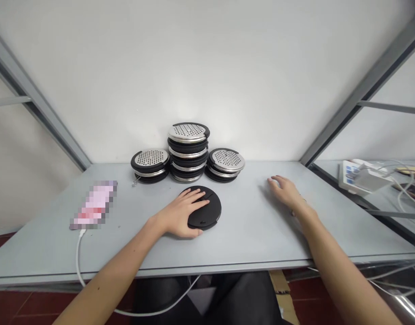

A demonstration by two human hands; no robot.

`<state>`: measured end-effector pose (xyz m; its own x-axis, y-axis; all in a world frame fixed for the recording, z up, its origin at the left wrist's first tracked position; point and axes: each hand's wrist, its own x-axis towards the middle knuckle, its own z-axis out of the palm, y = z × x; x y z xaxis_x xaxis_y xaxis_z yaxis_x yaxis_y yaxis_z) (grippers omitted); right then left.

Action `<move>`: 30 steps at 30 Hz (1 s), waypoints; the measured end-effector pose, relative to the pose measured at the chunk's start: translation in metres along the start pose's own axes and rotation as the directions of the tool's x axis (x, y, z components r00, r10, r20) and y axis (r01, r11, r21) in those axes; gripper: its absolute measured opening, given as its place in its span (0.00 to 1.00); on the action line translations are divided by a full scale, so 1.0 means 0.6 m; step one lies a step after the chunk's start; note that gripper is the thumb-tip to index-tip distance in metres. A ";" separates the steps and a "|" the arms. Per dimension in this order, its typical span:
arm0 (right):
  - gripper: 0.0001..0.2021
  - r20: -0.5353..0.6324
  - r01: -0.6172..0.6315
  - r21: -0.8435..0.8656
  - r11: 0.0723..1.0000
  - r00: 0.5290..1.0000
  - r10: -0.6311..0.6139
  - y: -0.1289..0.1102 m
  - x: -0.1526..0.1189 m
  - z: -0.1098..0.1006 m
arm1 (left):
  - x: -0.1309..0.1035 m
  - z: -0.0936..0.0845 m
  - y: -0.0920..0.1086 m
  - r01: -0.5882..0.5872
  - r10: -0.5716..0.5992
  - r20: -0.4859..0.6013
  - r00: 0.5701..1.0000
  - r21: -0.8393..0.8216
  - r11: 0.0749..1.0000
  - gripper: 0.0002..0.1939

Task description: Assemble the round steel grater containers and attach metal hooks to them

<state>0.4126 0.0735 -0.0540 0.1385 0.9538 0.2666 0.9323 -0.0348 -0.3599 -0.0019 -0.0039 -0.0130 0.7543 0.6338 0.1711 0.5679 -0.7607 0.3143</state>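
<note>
A flat black disc (209,212) lies near the middle of the grey table. My left hand (183,214) rests on its left side, fingers spread over the top and thumb along the near edge. Over to the right, my right hand (284,192) is at the table surface, away from the disc, its thumb and fingertips around a small pale spot; whether it holds something is unclear. Behind the disc stands a tall stack of round black and silver pieces (189,151) with perforated tops. Shorter stacks sit to its left (150,164) and right (227,163).
A phone (94,203) with a white cable (78,257) lies at the left. Past the right metal frame (356,106) are a power strip (346,177), a white adapter (373,176) and loose cables. A white wall rises behind the table (248,243).
</note>
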 end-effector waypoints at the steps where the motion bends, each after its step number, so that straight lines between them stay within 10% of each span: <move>1: 0.29 0.057 0.074 -0.020 0.997 0.996 -0.073 0.015 -0.001 -0.004 | 0.000 0.000 0.000 0.000 0.000 -0.002 1.000 -0.001 1.000 0.45; 4: 0.31 0.104 0.254 -0.081 0.964 0.964 -0.246 0.058 -0.009 -0.018 | 0.000 0.001 0.000 -0.005 0.005 -0.009 1.000 0.000 1.000 0.45; 13: 0.32 0.246 0.283 -0.165 0.945 0.940 -0.238 0.110 -0.064 -0.017 | 0.003 -0.002 0.006 0.026 -0.026 0.016 1.000 0.020 0.999 0.45; 30: 0.33 0.303 0.440 -0.015 0.898 0.858 -0.415 -0.077 -0.044 0.037 | 0.004 -0.010 0.008 0.049 -0.052 0.074 0.996 0.033 0.998 0.45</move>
<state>0.3582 0.0567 -0.0644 -0.3692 0.9231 0.1074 0.9031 0.3836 -0.1930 0.0011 -0.0053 -0.0056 0.7464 0.6601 0.0847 0.6150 -0.7328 0.2912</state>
